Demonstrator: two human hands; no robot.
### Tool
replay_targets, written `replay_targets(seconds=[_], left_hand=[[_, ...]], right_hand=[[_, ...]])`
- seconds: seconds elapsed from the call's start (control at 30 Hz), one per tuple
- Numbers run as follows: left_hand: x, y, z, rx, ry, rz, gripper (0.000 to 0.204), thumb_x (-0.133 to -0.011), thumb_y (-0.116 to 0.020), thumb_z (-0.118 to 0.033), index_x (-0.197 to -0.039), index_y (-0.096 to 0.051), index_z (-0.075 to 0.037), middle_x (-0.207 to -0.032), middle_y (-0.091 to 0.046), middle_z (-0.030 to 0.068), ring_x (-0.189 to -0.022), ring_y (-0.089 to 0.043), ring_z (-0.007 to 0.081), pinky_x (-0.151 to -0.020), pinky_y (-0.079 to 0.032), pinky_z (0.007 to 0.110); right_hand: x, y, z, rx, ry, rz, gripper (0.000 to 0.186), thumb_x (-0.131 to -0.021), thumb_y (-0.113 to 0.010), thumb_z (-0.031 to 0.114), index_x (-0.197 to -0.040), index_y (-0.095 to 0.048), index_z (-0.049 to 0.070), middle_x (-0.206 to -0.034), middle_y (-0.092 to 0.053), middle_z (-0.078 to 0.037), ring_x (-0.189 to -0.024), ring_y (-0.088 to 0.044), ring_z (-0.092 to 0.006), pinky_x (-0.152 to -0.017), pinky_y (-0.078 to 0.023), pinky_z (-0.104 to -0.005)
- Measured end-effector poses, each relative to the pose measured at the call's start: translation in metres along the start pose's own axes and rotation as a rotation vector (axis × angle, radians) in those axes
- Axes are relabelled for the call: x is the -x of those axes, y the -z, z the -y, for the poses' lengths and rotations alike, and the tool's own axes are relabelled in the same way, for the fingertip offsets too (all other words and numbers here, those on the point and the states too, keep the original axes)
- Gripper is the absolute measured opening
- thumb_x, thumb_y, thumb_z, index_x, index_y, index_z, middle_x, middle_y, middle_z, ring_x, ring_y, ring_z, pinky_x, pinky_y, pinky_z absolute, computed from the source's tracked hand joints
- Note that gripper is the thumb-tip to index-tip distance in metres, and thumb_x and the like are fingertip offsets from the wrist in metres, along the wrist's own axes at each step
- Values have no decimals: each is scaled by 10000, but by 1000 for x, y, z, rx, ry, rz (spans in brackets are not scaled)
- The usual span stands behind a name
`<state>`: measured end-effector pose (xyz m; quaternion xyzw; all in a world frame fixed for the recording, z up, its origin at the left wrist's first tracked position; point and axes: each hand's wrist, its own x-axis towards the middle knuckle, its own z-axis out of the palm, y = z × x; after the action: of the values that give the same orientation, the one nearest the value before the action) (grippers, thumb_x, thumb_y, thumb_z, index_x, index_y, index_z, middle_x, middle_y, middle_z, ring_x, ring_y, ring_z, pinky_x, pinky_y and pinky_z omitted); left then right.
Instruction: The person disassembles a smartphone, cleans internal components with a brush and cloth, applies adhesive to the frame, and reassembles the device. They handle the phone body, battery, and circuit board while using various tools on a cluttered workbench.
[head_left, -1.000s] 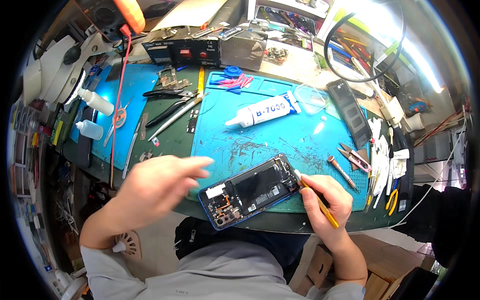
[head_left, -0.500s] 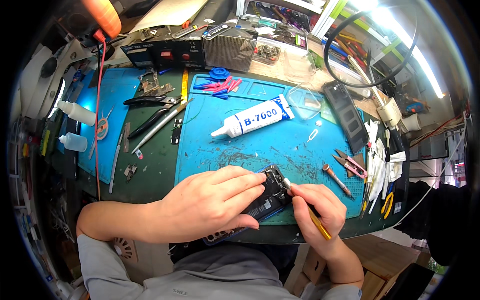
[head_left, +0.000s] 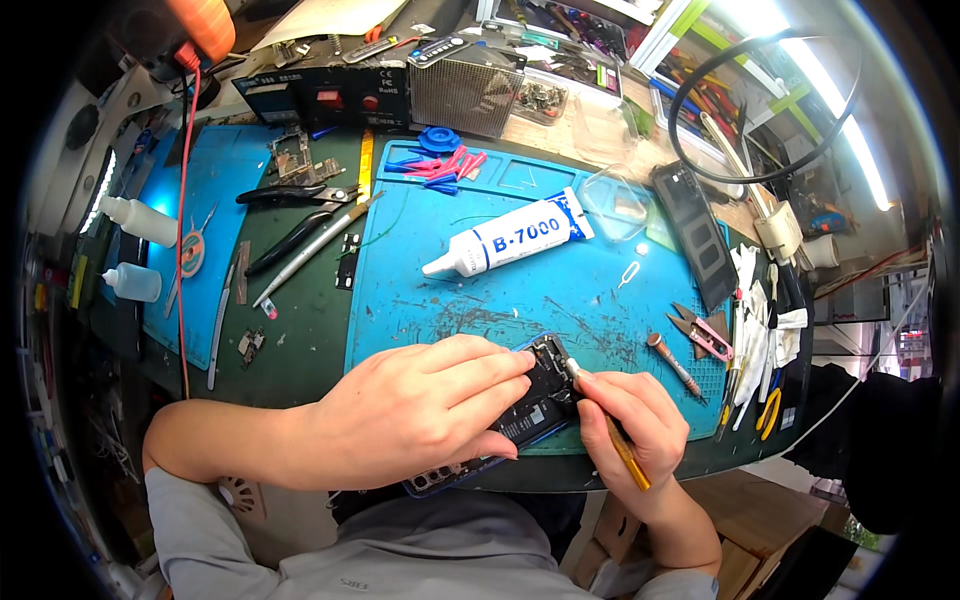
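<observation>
An opened smartphone (head_left: 538,412) with its black inner parts and battery bared lies tilted at the near edge of the blue mat. My left hand (head_left: 425,408) is laid across it, fingers together on its upper part and thumb along the near side, holding it and hiding much of its middle. Pinched in my right hand (head_left: 640,420) is a slim gold-handled tool (head_left: 627,458) with a white tip. That tip meets the phone's right edge or hovers just beside it; I cannot tell which.
On the blue mat (head_left: 480,310) lie a white glue tube (head_left: 515,238), pink-handled snips (head_left: 702,330), a small copper-coloured cylinder (head_left: 675,367) and a SIM pin (head_left: 629,273). Pliers (head_left: 290,243) and tweezers lie left. A black panel (head_left: 693,237) and brushes lie right. A black-fronted device (head_left: 335,105) stands behind.
The gold-handled tool has tipped slightly, its handle end shifting left and down with my right hand. My left hand keeps its place on the phone. The whole view has shifted a little.
</observation>
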<state>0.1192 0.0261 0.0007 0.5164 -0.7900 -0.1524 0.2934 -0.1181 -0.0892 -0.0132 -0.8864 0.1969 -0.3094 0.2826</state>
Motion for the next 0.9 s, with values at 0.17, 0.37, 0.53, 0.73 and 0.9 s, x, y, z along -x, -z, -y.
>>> replay_targets(seconds=[0.17,0.37,0.53,0.73,0.9], left_hand=[[-1,0,-1,-6,2,-7,545,-819,-826,-321,-1198,-679,41,-1285,-676,155,-1099,-687,298,-888,-601,380],[-1,0,-1,-12,-3,-5,542,-818,-828,-315,-1198,-680,41,-1286,-675,156,-1094,-689,297,-884,-601,377],[-1,0,-2,-21,1,3,551,-811,-832,-317,-1200,-680,42,-1292,-674,156,-1099,-689,296,-889,-601,375],[-2,1,-2,-23,9,11,560,-801,-840,-320,-1199,-681,39,-1302,-673,153,-1103,-691,294,-895,-603,375],[-1,-1,-2,-11,10,-13,540,-807,-841,-305,-1198,-683,32,-1283,-685,149,-1090,-699,299,-895,-604,373]], right_hand=[[2,-3,0,35,35,1,324,-786,-791,-79,-1103,-750,-27,-967,-748,-140,-757,-689,-243,-673,-549,-321],[2,0,-2,-14,-5,10,328,-796,-795,-73,-1116,-747,-24,-991,-751,-144,-787,-703,-247,-677,-550,-322],[2,-1,-2,-22,-1,16,335,-800,-801,-66,-1127,-749,-20,-1000,-759,-148,-787,-709,-252,-682,-550,-324],[1,1,-2,-56,-43,24,337,-805,-807,-57,-1135,-749,-20,-1034,-766,-158,-794,-713,-256,-701,-550,-323],[1,1,-3,-61,-57,32,327,-813,-817,-39,-1133,-751,-25,-1041,-767,-162,-823,-720,-264,-716,-555,-324]])
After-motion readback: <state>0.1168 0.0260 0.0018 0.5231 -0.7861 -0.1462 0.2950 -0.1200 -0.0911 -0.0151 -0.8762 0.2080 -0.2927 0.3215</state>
